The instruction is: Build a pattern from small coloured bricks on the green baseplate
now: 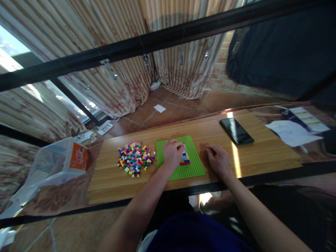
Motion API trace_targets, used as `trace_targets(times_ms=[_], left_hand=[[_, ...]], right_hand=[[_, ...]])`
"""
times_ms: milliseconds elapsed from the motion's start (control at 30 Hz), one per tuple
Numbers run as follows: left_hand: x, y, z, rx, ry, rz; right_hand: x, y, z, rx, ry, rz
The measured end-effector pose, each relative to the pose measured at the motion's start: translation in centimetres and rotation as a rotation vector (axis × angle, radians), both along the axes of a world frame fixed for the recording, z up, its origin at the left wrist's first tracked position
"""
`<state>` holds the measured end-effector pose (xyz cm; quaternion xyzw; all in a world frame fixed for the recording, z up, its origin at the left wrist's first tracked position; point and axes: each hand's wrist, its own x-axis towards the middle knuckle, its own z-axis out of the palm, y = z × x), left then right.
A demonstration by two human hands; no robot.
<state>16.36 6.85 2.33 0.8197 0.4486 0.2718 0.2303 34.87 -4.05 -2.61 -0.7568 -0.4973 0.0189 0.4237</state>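
A green studded baseplate [194,170] lies on the wooden board, with rows of coloured toy bricks [185,159] built on it in red, blue, white and yellow. Over the baseplate is my left hand [172,153], its fingertips pinched together at the upper end of those rows. Whatever is between these fingertips is hidden. My right hand [219,161] rests loosely curled on the wood, just right of the baseplate, and nothing shows in it. A heap of loose small bricks [135,157] in many colours is spread left of the baseplate.
A black phone [236,131] lies at the right of the wooden board [105,185]. Papers [291,133] are beyond it. To the left stands a clear plastic box [56,164] with an orange label. A dark metal bar [168,36] crosses in front, before the curtains [123,80].
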Motion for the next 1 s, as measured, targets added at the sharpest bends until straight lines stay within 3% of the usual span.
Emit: trace_targets(times_ms=[433, 1000], left_hand=[[0.1, 0.2, -0.2, 0.021, -0.003, 0.093], [-0.2, 1.1, 0.7, -0.038, 0.036, 0.1]], right_hand=[[0.0, -0.1, 0.2, 0.013, -0.006, -0.001], [0.0, -0.2, 0.3, 0.01, -0.009, 0.005]])
